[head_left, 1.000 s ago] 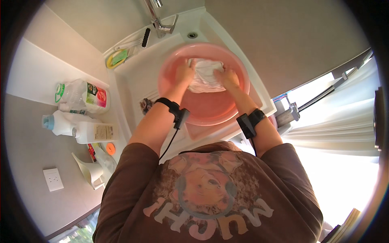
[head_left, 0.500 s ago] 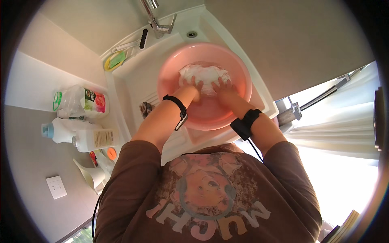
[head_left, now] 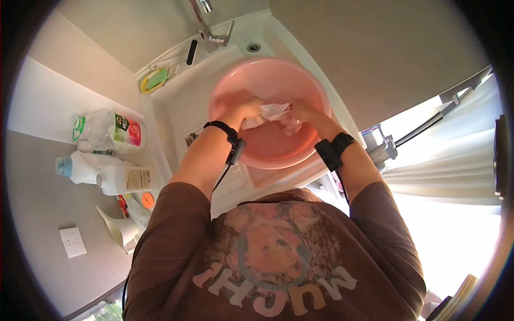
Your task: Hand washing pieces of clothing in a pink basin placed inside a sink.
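Note:
A pink basin [head_left: 267,72] stands in the white sink. Between my hands a wet white cloth [head_left: 275,111] is bunched up, its lower folds hanging into the basin. My left hand [head_left: 249,108] is closed on the cloth's left end. At the other end my right hand [head_left: 302,111] grips it too, with the fingers curled in. Each forearm wears a black strap with a small device.
Behind the basin rises a chrome faucet [head_left: 211,37]. A black-bristled brush [head_left: 191,52] and a green sponge [head_left: 157,78] in a yellow holder lie on the sink's left rim. Clear and white bottles [head_left: 128,179] line the left ledge. A white drape [head_left: 439,182] hangs at right.
Both hands were spread flat, pressing the cloth down in the basin. Now they have closed on it, and the cloth is gathered into a smaller bunch between them.

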Demonstrator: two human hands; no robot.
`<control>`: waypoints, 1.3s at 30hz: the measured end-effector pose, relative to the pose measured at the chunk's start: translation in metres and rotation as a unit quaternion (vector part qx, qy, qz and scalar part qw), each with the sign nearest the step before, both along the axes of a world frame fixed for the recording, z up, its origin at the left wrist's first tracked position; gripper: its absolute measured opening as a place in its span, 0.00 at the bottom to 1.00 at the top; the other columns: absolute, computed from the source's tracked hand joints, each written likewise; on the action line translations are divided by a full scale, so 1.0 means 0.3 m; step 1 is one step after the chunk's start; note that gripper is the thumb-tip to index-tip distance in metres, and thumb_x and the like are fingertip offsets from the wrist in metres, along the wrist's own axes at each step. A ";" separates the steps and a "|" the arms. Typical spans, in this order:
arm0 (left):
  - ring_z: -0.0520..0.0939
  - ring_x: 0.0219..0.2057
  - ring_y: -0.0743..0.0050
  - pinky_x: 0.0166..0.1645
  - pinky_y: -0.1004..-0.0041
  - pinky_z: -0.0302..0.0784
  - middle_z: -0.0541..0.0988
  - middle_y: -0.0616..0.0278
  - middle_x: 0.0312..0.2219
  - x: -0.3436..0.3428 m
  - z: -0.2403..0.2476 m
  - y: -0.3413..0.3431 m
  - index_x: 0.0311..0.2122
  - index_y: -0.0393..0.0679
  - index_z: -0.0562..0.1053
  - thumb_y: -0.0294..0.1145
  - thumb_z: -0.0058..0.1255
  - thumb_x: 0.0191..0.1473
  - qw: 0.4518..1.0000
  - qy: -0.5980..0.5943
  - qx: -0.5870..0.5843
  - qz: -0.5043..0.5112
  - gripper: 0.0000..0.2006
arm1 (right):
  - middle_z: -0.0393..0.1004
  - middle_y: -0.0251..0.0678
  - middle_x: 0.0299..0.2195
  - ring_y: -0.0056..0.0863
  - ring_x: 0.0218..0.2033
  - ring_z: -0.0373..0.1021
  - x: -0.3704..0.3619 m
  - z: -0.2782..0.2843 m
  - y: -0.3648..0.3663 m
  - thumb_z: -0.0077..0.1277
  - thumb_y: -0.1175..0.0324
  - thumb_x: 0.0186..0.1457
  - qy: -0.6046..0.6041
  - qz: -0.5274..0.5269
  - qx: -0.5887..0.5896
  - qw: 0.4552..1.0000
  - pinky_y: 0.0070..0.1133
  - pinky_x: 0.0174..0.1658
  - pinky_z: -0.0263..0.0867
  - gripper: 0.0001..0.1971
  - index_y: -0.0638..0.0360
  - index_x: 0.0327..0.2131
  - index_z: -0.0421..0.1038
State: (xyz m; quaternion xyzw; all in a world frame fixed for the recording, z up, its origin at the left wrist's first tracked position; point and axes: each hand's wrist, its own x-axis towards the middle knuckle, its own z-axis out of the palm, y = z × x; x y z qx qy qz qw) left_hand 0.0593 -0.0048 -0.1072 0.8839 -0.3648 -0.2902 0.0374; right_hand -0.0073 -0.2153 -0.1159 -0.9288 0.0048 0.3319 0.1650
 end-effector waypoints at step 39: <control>0.79 0.30 0.45 0.36 0.56 0.73 0.77 0.41 0.28 -0.309 0.148 -0.267 0.31 0.33 0.73 0.48 0.37 0.59 0.883 -0.082 -0.393 0.244 0.24 | 0.74 0.38 0.38 0.37 0.38 0.71 -0.029 -0.041 0.097 0.39 0.45 0.59 0.077 -0.593 0.710 0.371 0.36 0.42 0.68 0.24 0.57 0.40 0.69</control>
